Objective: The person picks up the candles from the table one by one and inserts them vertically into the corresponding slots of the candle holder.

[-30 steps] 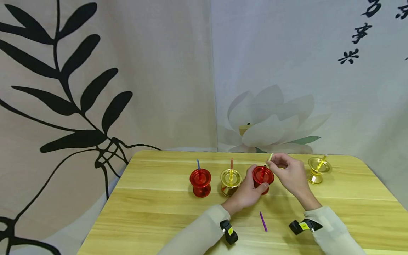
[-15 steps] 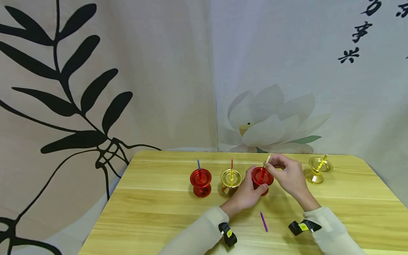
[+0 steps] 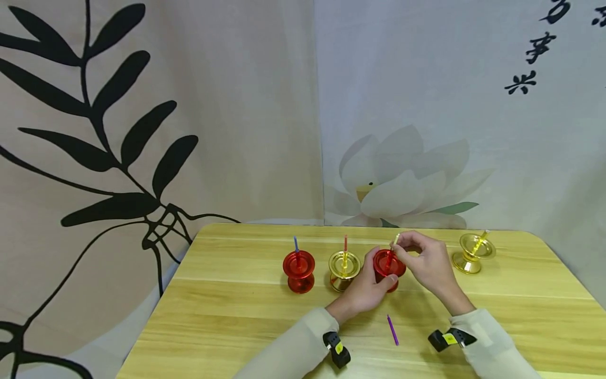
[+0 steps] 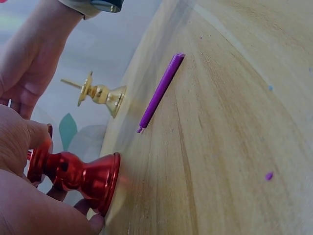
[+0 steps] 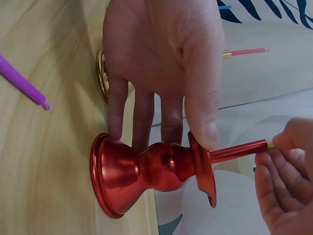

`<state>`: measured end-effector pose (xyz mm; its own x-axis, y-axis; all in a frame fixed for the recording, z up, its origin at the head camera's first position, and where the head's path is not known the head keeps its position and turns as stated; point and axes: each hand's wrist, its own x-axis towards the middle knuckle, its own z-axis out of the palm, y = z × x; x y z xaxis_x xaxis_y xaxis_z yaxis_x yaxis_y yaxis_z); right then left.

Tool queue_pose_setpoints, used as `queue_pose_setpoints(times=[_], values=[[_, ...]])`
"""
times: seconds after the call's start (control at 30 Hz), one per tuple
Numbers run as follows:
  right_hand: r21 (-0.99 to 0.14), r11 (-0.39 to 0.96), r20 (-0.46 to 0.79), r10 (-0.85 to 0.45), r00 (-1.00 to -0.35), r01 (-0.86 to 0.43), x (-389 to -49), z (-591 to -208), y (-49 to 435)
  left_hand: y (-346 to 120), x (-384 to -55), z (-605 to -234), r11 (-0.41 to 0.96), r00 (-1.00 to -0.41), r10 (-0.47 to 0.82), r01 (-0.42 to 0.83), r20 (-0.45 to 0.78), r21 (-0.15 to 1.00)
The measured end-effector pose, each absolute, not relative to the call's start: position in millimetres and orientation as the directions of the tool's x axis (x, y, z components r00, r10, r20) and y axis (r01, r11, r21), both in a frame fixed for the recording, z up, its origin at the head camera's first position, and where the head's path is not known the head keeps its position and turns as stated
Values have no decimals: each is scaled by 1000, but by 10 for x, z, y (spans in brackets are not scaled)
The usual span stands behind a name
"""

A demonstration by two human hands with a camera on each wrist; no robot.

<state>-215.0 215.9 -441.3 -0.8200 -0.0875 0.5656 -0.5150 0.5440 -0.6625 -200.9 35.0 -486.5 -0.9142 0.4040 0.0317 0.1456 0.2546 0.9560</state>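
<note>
In the head view, my left hand (image 3: 362,292) holds a red metal candle holder (image 3: 395,263) by its body, thumb at the dish in the right wrist view. From that dish rises a thin red tube (image 5: 239,151). My right hand (image 3: 428,263) pinches a thin pale yellow candle (image 3: 396,238) upright at the tube's top; most of it is hidden by fingers and tube. Toward the front of the wooden table (image 3: 227,316) lies a purple candle (image 3: 392,330), also close up in the left wrist view.
Left of my hands stand a red holder (image 3: 299,271) with a blue candle (image 3: 295,243) and a gold holder (image 3: 344,269) with a red candle (image 3: 345,242). Another gold holder (image 3: 468,263) is at the right. A printed curtain (image 3: 260,131) hangs behind the table.
My right hand has brought the yellow candle slightly left and down, from a slant beside the tube to upright at its top. The left hand keeps its grip on the red holder.
</note>
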Motion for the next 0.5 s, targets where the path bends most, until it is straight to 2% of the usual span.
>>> queue_pose_setpoints(times=[0.27,0.5], values=[[-653,549,571,-95,-815,-522,-2155,-4433,2150,351,-1995,-4857,226,-915,400,142,41,964],[-669,529,567,-92,-819,-522,-2155,-4448,2159,386,-1930,-4823,235,-942,334,99,16,967]])
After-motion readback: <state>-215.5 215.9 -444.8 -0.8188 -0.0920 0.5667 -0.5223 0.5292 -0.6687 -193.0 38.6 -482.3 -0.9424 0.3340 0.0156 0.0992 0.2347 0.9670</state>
